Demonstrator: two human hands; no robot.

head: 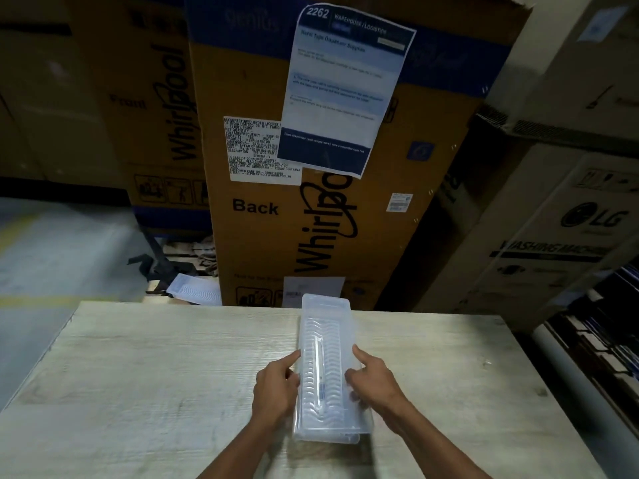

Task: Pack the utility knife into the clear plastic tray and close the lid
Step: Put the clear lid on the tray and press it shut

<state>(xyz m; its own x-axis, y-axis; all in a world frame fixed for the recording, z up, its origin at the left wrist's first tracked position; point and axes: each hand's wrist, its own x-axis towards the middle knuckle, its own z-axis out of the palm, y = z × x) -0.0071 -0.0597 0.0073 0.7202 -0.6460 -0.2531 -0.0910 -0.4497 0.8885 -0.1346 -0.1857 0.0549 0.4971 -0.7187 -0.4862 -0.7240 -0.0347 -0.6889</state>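
A long clear plastic tray (326,326) with a ribbed lid lies lengthwise on the pale wooden table (138,375), its far end over the table's back edge. Through the plastic a slim pale object with a small blue mark shows along the middle; it may be the utility knife (320,375), but the blur hides detail. My left hand (275,392) presses its fingers on the tray's left side. On the right side my right hand (371,382) grips the tray with thumb and fingers. The lid lies flat over the tray.
Large cardboard appliance boxes (311,219) stand right behind the table, one with a printed sheet (342,88) taped on. Another clear plastic tray (193,288) lies on the floor at the back left. Stacked items sit past the table's right edge.
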